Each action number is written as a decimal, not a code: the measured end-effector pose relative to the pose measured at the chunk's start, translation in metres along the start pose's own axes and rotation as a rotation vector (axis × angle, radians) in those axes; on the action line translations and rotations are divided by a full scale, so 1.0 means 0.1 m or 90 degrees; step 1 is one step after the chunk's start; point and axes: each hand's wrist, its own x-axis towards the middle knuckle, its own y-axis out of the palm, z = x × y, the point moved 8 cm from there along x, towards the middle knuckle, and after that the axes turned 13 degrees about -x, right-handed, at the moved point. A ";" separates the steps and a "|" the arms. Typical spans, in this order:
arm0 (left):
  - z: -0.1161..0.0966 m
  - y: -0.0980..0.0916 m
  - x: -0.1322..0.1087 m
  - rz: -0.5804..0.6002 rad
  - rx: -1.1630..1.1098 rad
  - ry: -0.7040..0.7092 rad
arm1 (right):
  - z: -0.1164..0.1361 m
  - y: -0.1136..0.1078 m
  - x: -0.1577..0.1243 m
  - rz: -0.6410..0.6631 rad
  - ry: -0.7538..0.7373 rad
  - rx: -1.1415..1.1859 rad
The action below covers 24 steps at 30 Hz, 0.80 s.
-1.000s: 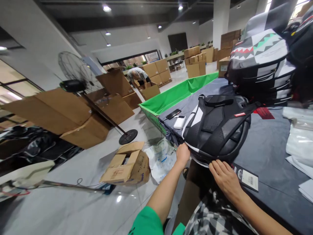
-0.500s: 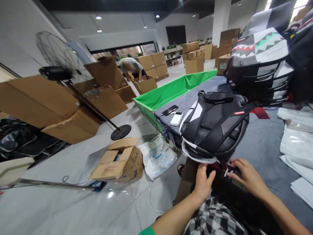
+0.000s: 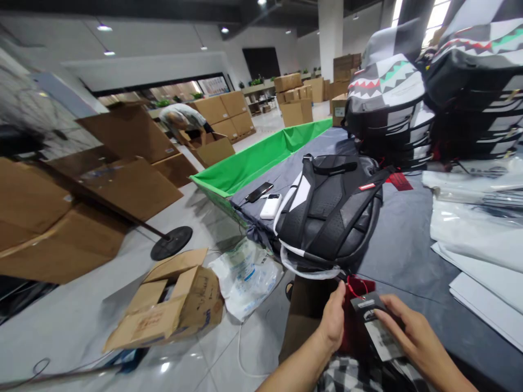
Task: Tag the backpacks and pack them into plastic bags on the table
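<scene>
A black backpack (image 3: 322,207) with white trim lies on the grey-covered table, its straps facing up. My right hand (image 3: 412,332) pinches a dark hang tag (image 3: 371,313) with a white lower part and a red string, just in front of the backpack. To its left, my left hand (image 3: 333,318) is closed at the edge of a dark red glossy piece (image 3: 352,326). What its fingers grip is hidden. A bright red tag (image 3: 399,181) lies beside the backpack's far right side.
A phone (image 3: 259,192) and a white power bank (image 3: 271,207) lie left of the backpack. Stacked backpacks (image 3: 388,109) and clear plastic bags (image 3: 469,218) are to the right. An open carton (image 3: 171,305) and a plastic bag (image 3: 245,272) are on the floor. Another person (image 3: 186,120) bends over a box.
My view has turned right. My right hand has brought the hang tag up into sight, and the dark red piece shows more. My left hand has closed beside it.
</scene>
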 end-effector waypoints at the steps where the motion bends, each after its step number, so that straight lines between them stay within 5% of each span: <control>1: 0.05 0.08 -0.01 0.042 -0.067 -0.040 | 0.01 0.01 -0.01 -0.018 -0.006 -0.019; 3: 0.09 0.17 -0.02 0.102 -0.137 -0.061 | 0.01 0.04 -0.06 -0.041 -0.014 -0.063; 7: 0.17 0.06 0.07 0.067 -0.067 -0.040 | -0.20 -0.07 -0.21 0.004 0.022 -0.101; 11: 0.23 -0.22 0.14 0.028 0.079 -0.029 | -0.77 -0.96 -0.50 -0.164 0.175 -0.203; 14: 0.02 -0.58 0.09 -0.121 0.282 0.106 | -1.34 -1.48 -0.70 -0.185 0.314 -0.264; 16: -0.15 -0.71 0.00 -0.221 0.348 0.219 | -1.63 -1.61 -0.74 -0.166 0.349 -0.273; 20: -0.19 -0.51 0.03 -0.209 0.298 0.296 | -1.91 -1.57 -0.74 -0.135 0.409 -0.294; 24: -0.16 -0.23 0.23 -0.164 0.305 0.294 | -1.84 -1.57 -0.71 -0.149 0.391 -0.315</control>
